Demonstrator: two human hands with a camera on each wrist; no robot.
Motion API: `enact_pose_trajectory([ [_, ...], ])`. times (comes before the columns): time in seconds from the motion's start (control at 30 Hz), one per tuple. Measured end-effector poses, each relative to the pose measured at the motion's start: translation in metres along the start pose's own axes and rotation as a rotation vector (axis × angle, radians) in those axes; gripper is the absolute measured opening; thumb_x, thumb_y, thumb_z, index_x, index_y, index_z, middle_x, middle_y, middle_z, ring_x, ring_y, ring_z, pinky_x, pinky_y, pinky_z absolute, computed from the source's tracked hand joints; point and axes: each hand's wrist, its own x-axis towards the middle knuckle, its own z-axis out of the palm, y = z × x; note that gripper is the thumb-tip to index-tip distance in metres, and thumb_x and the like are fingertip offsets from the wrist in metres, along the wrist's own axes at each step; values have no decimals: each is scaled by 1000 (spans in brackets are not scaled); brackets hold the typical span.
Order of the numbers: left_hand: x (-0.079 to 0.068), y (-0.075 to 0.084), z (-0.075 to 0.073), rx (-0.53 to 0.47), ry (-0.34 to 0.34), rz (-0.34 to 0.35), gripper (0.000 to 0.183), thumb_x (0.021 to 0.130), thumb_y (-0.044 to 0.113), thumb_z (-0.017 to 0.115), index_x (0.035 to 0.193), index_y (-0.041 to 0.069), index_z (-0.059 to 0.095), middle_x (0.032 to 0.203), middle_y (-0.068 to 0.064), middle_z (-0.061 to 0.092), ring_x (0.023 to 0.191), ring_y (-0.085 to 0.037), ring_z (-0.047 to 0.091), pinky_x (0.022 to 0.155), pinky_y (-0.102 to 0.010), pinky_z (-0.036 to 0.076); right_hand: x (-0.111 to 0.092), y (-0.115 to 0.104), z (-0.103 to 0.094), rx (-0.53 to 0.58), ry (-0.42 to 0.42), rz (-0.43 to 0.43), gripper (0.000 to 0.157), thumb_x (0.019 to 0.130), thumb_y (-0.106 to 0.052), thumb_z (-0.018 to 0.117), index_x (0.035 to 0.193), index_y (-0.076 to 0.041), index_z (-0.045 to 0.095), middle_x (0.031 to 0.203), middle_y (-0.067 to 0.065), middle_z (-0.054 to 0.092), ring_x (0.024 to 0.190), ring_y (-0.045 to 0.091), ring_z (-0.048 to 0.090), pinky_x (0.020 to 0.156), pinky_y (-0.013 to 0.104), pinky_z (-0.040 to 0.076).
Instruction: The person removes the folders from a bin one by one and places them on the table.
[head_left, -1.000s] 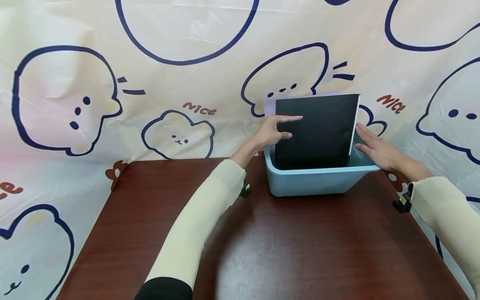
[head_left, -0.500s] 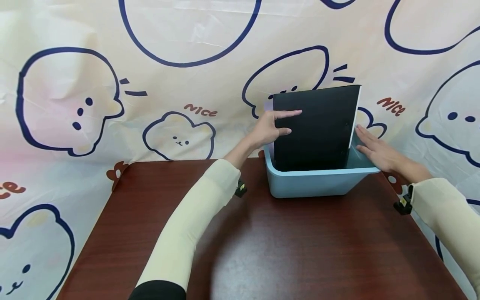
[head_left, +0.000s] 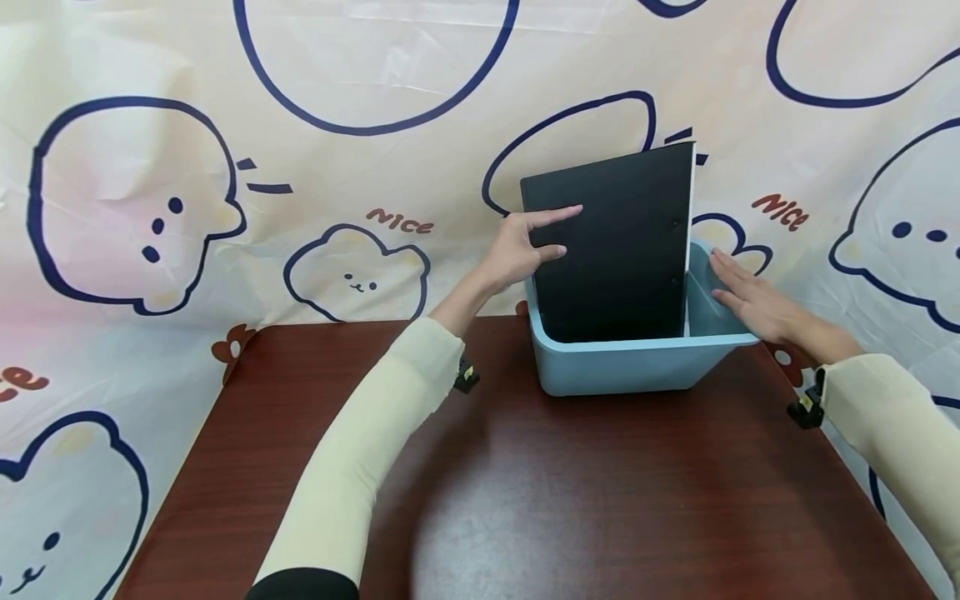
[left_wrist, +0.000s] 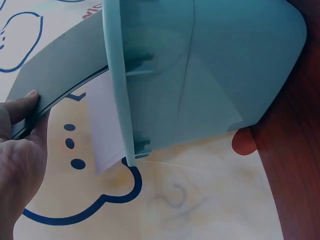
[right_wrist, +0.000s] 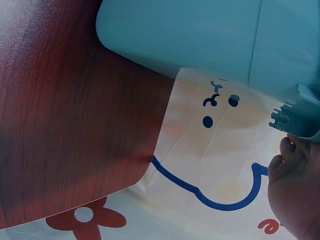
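A light blue plastic storage bin (head_left: 615,371) stands at the table's back right. Out of it rises a flat black folder (head_left: 611,250), tilted, with a white edge along its right side. My left hand (head_left: 517,250) pinches the folder's left edge, index finger and thumb on the front face; the left wrist view shows the thumb (left_wrist: 29,102) on one side of it. My right hand (head_left: 757,302) holds the bin's right end rim, thumb inside and other fingertips bent just under the rim in the right wrist view. A pale lavender sheet (left_wrist: 104,122) juts from the bin.
The brown wooden table (head_left: 600,500) reaches from the bin to the front of the view. A cartoon-printed cloth (head_left: 360,167) hangs close behind the bin and along both sides of the table.
My left hand has moved left and slightly up, drawing the black folder higher out of the bin and tilting it more. The lavender sheet is now hidden behind it; my right hand stays put.
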Motion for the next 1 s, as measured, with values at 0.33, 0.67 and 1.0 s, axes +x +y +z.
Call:
enact_pose_trajectory([
  [0.33,-3,7,-8,9,40,0,57,88,2,70,139,24,56,146,7,50,140,-8,37,114,-37,33,-1,-2,0,5,15,-7,64,107,-31,30,157,-11,-4,164,12,-11,148,41,-5,114,67,3],
  [0.67,-5,10,-20,-41,108,62,59,88,1,69,141,22,55,146,9,49,138,-5,38,113,-32,34,-1,-4,0,9,18,-8,63,107,-31,29,157,-12,-4,164,12,-10,148,41,-4,113,67,4],
  [1.0,-13,13,-33,-92,171,105,60,87,0,70,142,20,53,145,8,50,138,-3,37,117,-31,27,0,-3,0,-2,15,3,63,107,-31,29,156,-11,-4,163,12,-11,148,40,-5,114,67,3],
])
